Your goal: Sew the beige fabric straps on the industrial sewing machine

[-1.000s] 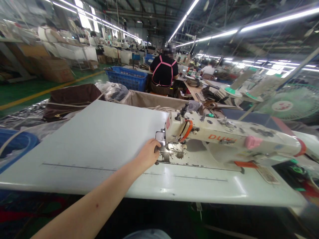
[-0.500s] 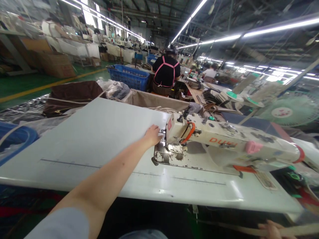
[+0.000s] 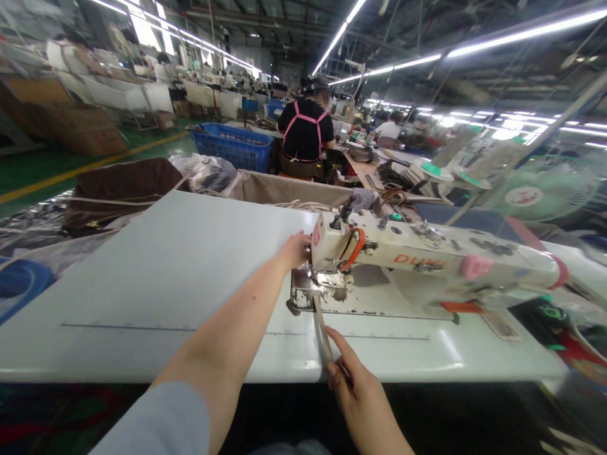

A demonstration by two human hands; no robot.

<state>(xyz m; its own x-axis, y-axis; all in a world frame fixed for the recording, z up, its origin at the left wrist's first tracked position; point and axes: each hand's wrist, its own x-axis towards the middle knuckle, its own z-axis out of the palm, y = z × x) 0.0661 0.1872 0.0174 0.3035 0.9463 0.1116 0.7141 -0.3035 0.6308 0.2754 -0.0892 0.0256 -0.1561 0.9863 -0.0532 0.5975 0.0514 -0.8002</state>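
Note:
A white sewing machine (image 3: pixel 417 253) with orange lettering stands on the pale table. My left hand (image 3: pixel 296 248) reaches to the left side of its head, by the needle area; the fingertips are hidden behind the head, and I cannot tell what they hold. Between the thumb and fingers of my right hand (image 3: pixel 353 379), at the table's front edge, is a narrow beige strap (image 3: pixel 322 328). The strap runs up from there to the metal needle plate (image 3: pixel 302 281), under the machine head.
A ruler line (image 3: pixel 128 327) marks the front of the table (image 3: pixel 190 253). Behind the table is a beige cloth-lined bin (image 3: pixel 284 184), then a blue crate (image 3: pixel 232 146) and a seated co-worker (image 3: pixel 306 133). A fan (image 3: pixel 526 196) stands at the right, and a blue tub (image 3: pixel 28 281) at the left.
My right hand has come from the lower right to the table's front edge, bringing the strap to the needle plate. My left hand has moved slightly up beside the machine head.

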